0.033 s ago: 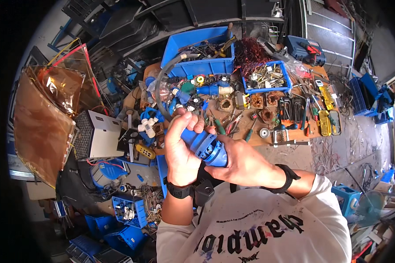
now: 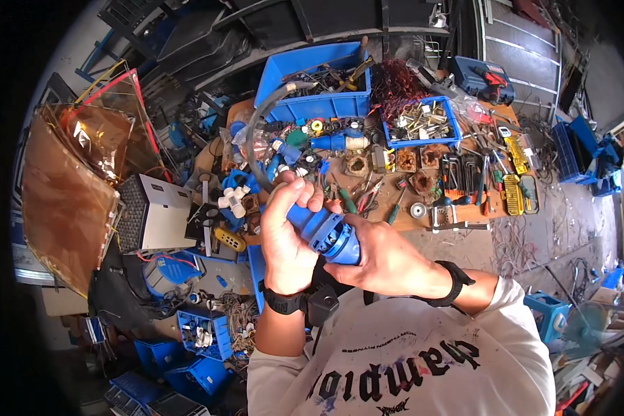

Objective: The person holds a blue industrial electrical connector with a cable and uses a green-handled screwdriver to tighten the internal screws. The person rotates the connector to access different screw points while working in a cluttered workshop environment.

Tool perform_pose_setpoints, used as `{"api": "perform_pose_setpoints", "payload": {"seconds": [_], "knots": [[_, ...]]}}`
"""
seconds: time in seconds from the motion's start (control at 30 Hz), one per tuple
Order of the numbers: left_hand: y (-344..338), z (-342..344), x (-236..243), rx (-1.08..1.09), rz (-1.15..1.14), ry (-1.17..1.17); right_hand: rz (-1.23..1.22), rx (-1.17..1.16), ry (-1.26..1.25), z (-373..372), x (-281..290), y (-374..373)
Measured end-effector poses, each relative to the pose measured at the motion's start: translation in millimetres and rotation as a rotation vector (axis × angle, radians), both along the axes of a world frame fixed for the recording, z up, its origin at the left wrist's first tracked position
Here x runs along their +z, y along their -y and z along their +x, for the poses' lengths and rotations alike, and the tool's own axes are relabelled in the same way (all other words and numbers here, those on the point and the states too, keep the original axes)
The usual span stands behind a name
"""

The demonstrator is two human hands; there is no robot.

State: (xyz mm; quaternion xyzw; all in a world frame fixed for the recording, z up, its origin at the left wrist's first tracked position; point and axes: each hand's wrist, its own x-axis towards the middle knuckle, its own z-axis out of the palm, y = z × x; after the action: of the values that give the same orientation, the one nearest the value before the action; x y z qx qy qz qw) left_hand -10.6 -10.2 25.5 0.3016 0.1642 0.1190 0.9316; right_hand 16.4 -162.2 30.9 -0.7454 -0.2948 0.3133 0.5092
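Note:
A blue cylindrical plug connector point(image 2: 324, 229) with a slotted ring lies tilted between my hands, a thick grey cable point(image 2: 253, 156) running from its upper end. My left hand point(image 2: 284, 249) has its fingers curled round the upper body of the connector, near the cable. My right hand point(image 2: 388, 260) grips the lower end from the right, thumb underneath. Beyond them on the wooden bench point(image 2: 412, 215) are another blue connector point(image 2: 331, 141), white plastic fittings point(image 2: 234, 200) and green-handled screwdrivers point(image 2: 347, 202).
A large blue crate point(image 2: 315, 102) of tools and a tray of metal parts point(image 2: 423, 121) sit at the back. Hex keys and tools point(image 2: 464, 177) lie right. A copper-coloured sheet point(image 2: 66, 201) and a perforated case point(image 2: 159, 215) stand left. Blue bins point(image 2: 204, 336) stand lower left.

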Motion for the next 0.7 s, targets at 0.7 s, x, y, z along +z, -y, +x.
{"api": "perform_pose_setpoints", "payload": {"seconds": [0.7], "knots": [[-8.7, -3.5, -7.8, -0.097, -0.086, 0.019, 0.371, 0.035, -0.573, -14.5, -17.6, -5.8]]}}
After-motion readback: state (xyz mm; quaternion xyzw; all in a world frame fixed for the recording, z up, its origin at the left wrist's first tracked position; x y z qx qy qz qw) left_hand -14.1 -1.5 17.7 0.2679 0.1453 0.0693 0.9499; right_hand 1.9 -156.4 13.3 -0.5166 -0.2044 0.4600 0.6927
